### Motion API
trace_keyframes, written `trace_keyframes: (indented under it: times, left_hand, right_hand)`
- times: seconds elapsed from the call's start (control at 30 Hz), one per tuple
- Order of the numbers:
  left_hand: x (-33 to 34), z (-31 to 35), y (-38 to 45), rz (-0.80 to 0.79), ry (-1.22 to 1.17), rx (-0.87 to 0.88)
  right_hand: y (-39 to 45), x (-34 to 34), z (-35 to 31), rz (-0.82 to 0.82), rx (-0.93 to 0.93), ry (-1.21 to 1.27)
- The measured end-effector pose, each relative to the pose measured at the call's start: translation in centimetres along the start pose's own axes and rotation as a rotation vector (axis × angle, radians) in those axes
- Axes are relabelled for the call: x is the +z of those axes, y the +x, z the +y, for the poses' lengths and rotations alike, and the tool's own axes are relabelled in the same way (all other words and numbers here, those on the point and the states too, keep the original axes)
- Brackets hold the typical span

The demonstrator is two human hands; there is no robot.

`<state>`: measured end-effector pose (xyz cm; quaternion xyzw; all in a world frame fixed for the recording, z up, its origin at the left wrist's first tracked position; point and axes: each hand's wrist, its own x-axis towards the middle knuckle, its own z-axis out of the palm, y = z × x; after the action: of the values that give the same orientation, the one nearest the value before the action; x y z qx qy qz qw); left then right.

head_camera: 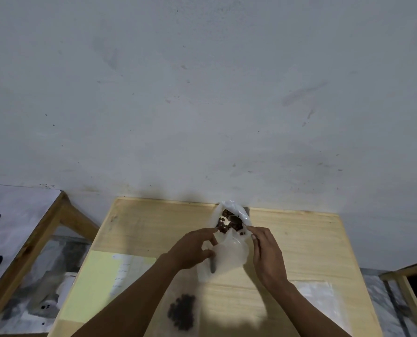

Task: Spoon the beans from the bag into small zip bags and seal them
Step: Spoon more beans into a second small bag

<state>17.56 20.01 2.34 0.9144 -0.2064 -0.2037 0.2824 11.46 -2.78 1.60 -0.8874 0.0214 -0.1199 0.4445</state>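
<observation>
A white plastic bag (236,210) of dark brown beans (224,226) stands open at the far edge of the wooden table (299,239). My right hand (267,259) pinches a metal spoon (235,218) whose bowl lies among the beans in the bag. My left hand (194,249) grips a small translucent zip bag (229,256), held up just in front of the big bag. Near the table's front lies another small zip bag (182,310) with beans in it.
A yellow sheet and a written paper (120,271) lie on the table's left part. Several empty clear bags (316,293) lie at the right. A wooden-framed table (32,239) stands to the left, another frame (411,273) to the right. A grey wall rises behind.
</observation>
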Motion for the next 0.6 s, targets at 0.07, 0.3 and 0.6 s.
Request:
trace_keyframes:
  times: [0.07, 0.3, 0.6]
  left_hand:
    - [-0.1, -0.3, 0.6, 0.002, 0.006, -0.008]
    - [-1.5, -0.3, 1.7, 0.082, 0.029, 0.021]
    - [-1.3, -0.1, -1.0, 0.399, 0.079, 0.056]
  right_hand:
    - [0.0, 0.1, 0.1, 0.032, 0.065, 0.058]
    - [1.4, 0.6, -1.2, -0.03, 0.545, 0.422]
    - [2.6, -0.6, -3.1, 0.06, 0.858, 0.749]
